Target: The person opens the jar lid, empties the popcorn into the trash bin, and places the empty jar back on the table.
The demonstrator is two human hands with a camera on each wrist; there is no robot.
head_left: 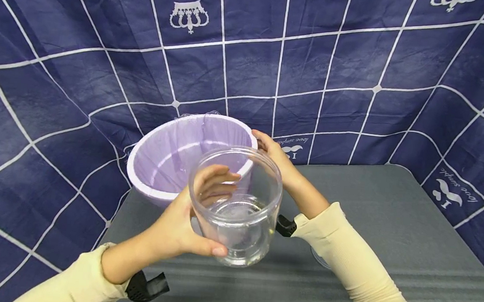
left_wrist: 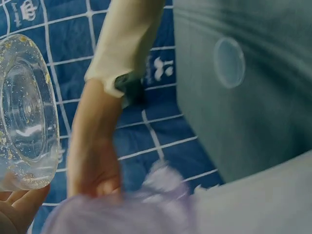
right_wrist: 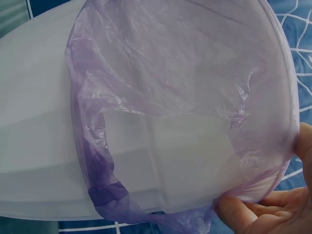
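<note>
My left hand [head_left: 187, 218] grips a clear, round plastic jar [head_left: 236, 252] by its side, thumb in front and fingers behind. The jar is tilted, its mouth toward the head camera, and yellowish crumbs cling to its base [left_wrist: 29, 112] in the left wrist view. Behind it stands a tub-shaped bin [head_left: 134, 174] with a pale rim, tipped a little. A thin purple bag [right_wrist: 146, 63] lines it and folds over the rim. At the bin's right edge, my right hand [right_wrist: 273, 209] pinches bag and rim between thumb and fingers.
A clear round lid [left_wrist: 229, 62] lies flat on the grey table [head_left: 392, 224], mostly hidden behind the right sleeve in the head view. Blue checked cloth [head_left: 250, 64] hangs close behind the bin and along both sides. Black wrist mounts [head_left: 145, 287] jut from both sleeves.
</note>
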